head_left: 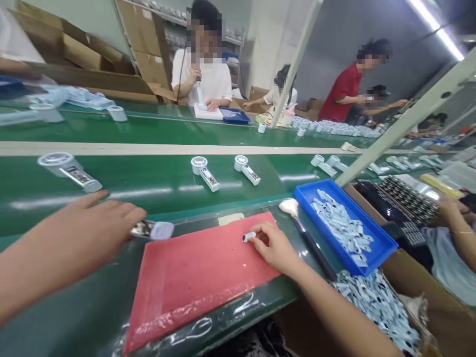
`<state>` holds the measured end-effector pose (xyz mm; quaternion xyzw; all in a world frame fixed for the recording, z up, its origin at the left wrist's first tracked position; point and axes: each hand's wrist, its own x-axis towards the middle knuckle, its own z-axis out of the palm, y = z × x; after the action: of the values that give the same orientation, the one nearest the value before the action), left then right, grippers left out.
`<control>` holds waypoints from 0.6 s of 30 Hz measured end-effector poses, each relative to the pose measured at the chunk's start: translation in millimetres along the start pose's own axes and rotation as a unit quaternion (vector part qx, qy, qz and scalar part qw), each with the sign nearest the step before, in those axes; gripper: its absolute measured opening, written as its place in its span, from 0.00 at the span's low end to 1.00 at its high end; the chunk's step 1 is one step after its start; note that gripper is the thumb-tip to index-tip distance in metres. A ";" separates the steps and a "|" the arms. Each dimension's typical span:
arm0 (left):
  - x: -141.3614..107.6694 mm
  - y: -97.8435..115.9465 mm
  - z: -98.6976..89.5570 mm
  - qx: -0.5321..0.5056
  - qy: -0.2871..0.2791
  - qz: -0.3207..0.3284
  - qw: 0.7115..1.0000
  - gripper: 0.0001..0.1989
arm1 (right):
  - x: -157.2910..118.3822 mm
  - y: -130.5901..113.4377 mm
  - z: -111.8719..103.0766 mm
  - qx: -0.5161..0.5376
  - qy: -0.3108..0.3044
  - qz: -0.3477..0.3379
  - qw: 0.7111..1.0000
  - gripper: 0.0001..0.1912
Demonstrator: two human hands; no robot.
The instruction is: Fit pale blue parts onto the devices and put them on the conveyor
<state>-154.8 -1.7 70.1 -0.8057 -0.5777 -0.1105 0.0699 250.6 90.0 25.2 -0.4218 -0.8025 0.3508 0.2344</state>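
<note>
My left hand [89, 228] reaches over the belt's near edge, its index finger stretched toward a light-blue round-headed device [59, 163]. Its other fingers are curled round another such device, whose pale handle end [161, 230] sticks out on the right; the rest of it is hidden by the hand. Above the red mat [193, 272], my right hand [275, 248] pinches a small light-blue plastic piece [249, 237] with a dark oval end between thumb and fingers. Two more round-headed devices with shiny handle panels, one [208, 178] beside the other [250, 171], lie on the belt ahead.
Right of the mat lie a black-handled tool [316, 250] and a blue tray [375, 255] of small light-blue pieces. More pieces [379, 307] fill a box below. The green belt [148, 198] runs across. Co-workers, one in a white shirt [226, 82], work opposite; a slanted post [394, 124] stands right.
</note>
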 end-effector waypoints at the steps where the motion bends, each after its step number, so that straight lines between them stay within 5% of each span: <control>1: 5.3 29.6 -2.6 0.016 -0.014 0.045 0.999 0.13 | -5.2 0.8 -4.4 -0.053 0.002 -0.004 0.999 0.09; 4: 23.4 108.4 -4.0 0.024 -0.048 0.118 0.992 0.16 | -18.1 -0.8 -16.6 -0.144 0.001 -0.004 0.990 0.09; 7: 38.0 149.2 11.8 0.002 -0.058 0.107 0.993 0.10 | -26.3 -10.2 -20.7 -0.100 0.004 -0.003 0.995 0.09; 9: 41.5 154.6 27.1 -0.021 -0.061 0.081 0.995 0.06 | -29.5 -21.6 -20.0 -0.054 0.021 -0.009 0.998 0.09; 13: 36.2 145.8 45.2 -0.053 -0.058 0.036 0.996 0.14 | -26.7 -48.9 -12.2 -0.008 0.023 -0.033 0.999 0.07; 18: 27.0 153.6 30.3 -0.167 -0.023 0.000 0.986 0.17 | -21.5 -64.0 17.8 -0.102 -0.035 -0.108 0.988 0.06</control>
<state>1.7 -19.3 50.1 -0.8082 -0.5528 -0.1869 -0.0792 217.3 40.0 60.7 -0.3416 -0.8827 0.2544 0.1987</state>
